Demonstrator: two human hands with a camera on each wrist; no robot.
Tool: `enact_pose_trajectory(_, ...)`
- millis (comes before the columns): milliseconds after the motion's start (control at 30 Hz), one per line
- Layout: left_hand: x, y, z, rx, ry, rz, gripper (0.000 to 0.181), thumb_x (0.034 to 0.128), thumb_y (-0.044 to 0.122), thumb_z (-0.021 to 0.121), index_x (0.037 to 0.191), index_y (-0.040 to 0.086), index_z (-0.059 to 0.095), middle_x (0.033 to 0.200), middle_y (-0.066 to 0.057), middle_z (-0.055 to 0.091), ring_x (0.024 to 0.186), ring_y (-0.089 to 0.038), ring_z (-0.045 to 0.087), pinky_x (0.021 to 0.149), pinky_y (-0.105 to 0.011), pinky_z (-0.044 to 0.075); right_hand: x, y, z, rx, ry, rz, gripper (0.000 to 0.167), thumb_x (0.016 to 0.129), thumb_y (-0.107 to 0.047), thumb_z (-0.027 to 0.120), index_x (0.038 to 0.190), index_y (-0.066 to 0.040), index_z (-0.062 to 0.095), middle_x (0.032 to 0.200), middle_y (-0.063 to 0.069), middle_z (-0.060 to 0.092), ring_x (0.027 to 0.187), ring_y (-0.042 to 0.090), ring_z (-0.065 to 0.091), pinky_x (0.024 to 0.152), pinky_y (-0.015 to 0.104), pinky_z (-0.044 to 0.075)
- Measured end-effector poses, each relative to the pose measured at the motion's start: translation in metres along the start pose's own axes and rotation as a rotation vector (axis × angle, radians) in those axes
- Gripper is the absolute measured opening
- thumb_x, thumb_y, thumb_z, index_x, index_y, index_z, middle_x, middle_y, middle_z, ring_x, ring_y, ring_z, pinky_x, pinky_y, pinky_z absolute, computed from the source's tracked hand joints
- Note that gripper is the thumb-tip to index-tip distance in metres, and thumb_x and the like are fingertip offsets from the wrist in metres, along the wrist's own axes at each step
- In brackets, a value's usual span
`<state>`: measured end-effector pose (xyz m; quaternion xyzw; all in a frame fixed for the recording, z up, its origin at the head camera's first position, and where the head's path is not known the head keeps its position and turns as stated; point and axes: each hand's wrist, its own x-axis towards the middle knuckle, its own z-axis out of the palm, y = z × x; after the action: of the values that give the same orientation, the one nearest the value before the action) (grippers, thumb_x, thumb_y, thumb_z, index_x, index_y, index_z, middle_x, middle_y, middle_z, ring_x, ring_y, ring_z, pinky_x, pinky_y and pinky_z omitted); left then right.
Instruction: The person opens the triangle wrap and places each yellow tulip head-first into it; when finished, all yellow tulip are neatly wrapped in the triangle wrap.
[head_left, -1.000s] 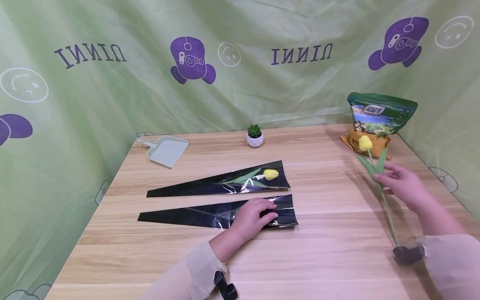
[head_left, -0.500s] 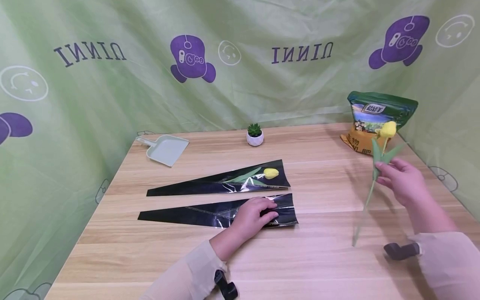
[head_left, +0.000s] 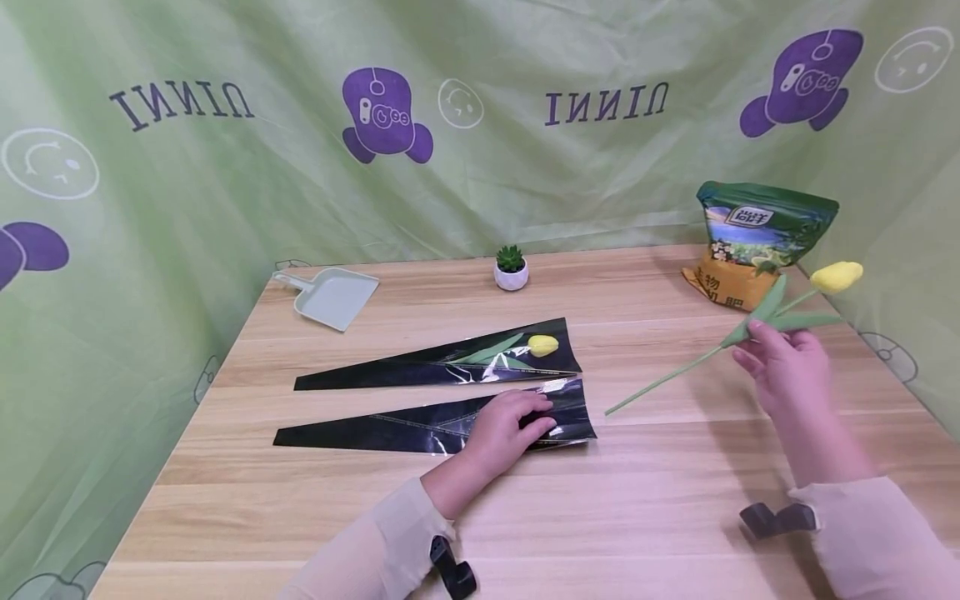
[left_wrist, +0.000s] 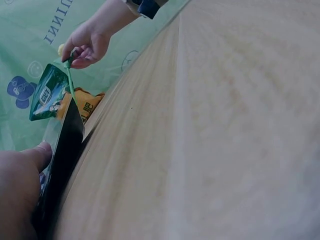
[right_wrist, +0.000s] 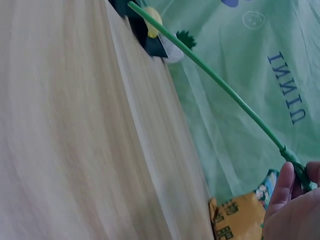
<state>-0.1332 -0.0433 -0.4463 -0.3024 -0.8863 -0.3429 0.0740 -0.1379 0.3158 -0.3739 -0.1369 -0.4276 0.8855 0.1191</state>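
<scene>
My left hand [head_left: 498,433] lies on the front black sleeve [head_left: 337,433], fingers and thumb curled at its wide end, gripping the film. That end's mouth stands slightly apart. In the left wrist view the thumb [left_wrist: 42,152] lies against the sleeve's clear side. My right hand [head_left: 787,367] pinches a yellow tulip [head_left: 837,276] by its stem at the leaves, above the table's right side. The bloom points to the upper right; the bare stem [right_wrist: 220,82] slants down left, its tip just right of the sleeve's mouth. A second sleeve [head_left: 360,375] behind holds another yellow tulip [head_left: 543,346].
A green and orange bag [head_left: 765,233] stands at the back right, behind the held tulip. At the back middle is a small potted succulent [head_left: 511,271]. A pale dustpan [head_left: 337,298] lies at the back left. Green printed cloth [head_left: 480,183] hangs behind the table.
The right hand has moved left and turned the tulip from upright to slanting, stem tip swinging left toward the front sleeve. That sleeve's wide end has shifted slightly under the left hand.
</scene>
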Motion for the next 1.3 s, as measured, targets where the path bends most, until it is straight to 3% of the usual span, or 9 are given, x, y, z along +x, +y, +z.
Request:
enact_pose_trajectory(133, 0.0, -0.001, 0.002, 0.021, 0.043, 0.035, 0.027, 0.0902, 0.029, 0.07, 0.109, 0.011, 0.075, 0.115, -0.006, 0.073, 0.112, -0.02, 0.066, 0.1, -0.032, 0.051, -0.008, 0.01, 0.005, 0.014, 0.013, 0.015, 0.016, 0.089, -0.001, 0.068, 0.099, -0.009, 0.059, 0.082, 0.002, 0.068, 0.071, 0.014, 0.069, 0.063, 0.025, 0.061)
enact_pose_trajectory(467, 0.002, 0.001, 0.0, -0.031, 0.014, -0.014, 0.027, 0.0903, 0.027, 0.07, 0.112, 0.011, 0.074, 0.119, -0.005, 0.072, 0.116, -0.02, 0.065, 0.104, -0.033, 0.049, -0.027, 0.043, 0.025, -0.03, -0.014, 0.042, 0.014, 0.09, -0.001, 0.067, 0.095, -0.011, 0.058, 0.079, 0.0, 0.068, 0.07, 0.012, 0.069, 0.064, 0.024, 0.061)
enact_pose_trajectory(700, 0.001, 0.0, 0.003, -0.012, 0.054, 0.029, 0.026, 0.0901, 0.028, 0.07, 0.109, 0.01, 0.074, 0.115, -0.006, 0.073, 0.112, -0.021, 0.066, 0.101, -0.032, 0.051, -0.04, 0.062, 0.034, -0.112, -0.056, 0.073, 0.011, 0.091, -0.001, 0.066, 0.09, -0.012, 0.064, 0.08, -0.003, 0.069, 0.073, 0.009, 0.071, 0.067, 0.022, 0.061)
enact_pose_trajectory(967, 0.002, 0.003, 0.001, -0.071, 0.012, -0.046, 0.025, 0.0898, 0.026, 0.071, 0.111, 0.012, 0.074, 0.116, -0.005, 0.073, 0.113, -0.02, 0.065, 0.103, -0.033, 0.05, -0.054, 0.081, 0.044, -0.187, -0.056, 0.091, 0.011, 0.09, -0.004, 0.068, 0.091, -0.013, 0.062, 0.08, -0.004, 0.071, 0.073, 0.006, 0.07, 0.071, 0.02, 0.061)
enact_pose_trajectory(1300, 0.002, 0.004, 0.0, -0.046, 0.01, -0.047, 0.027, 0.0903, 0.028, 0.07, 0.113, 0.013, 0.073, 0.118, -0.004, 0.072, 0.115, -0.019, 0.065, 0.102, -0.034, 0.05, -0.063, 0.094, 0.057, -0.263, -0.018, 0.112, 0.01, 0.092, -0.007, 0.067, 0.093, -0.015, 0.06, 0.081, -0.006, 0.07, 0.073, 0.005, 0.07, 0.074, 0.021, 0.061)
